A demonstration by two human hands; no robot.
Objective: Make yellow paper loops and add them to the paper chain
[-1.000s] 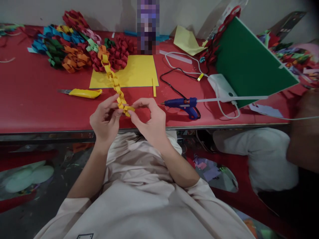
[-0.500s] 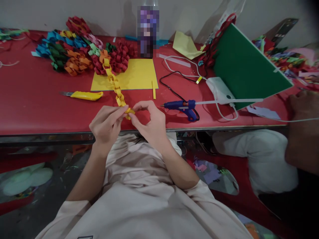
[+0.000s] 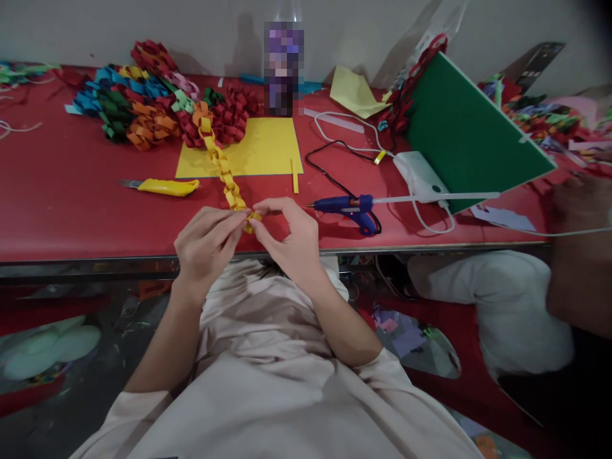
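Over the table's front edge, my left hand (image 3: pixel 208 245) and my right hand (image 3: pixel 291 236) pinch the near end of a yellow paper chain (image 3: pixel 224 171) between thumbs and fingers. The last links are partly covered by my fingertips. From there the chain runs back to a heap of coloured paper chains (image 3: pixel 150 121). Right of my right hand lies a blue glue gun (image 3: pixel 345 204) with a long clear glue stick in its back. A yellow paper strip (image 3: pixel 295 176) rests by the yellow sheet (image 3: pixel 275 143). To the left lies a yellow utility knife (image 3: pixel 168 186), its blade out.
A green board (image 3: pixel 473 131) leans at the right, beside a white power strip (image 3: pixel 418 175) with cables. A pixelated upright object (image 3: pixel 284 70) stands against the wall. Paper scraps (image 3: pixel 554 124) pile up far right. Another person's knee (image 3: pixel 516 280) and arm are at the right.
The view has shifted slightly. Both hands stay pinched at the chain's end, with the last link turned a little between the fingertips. The things on the table have not moved.
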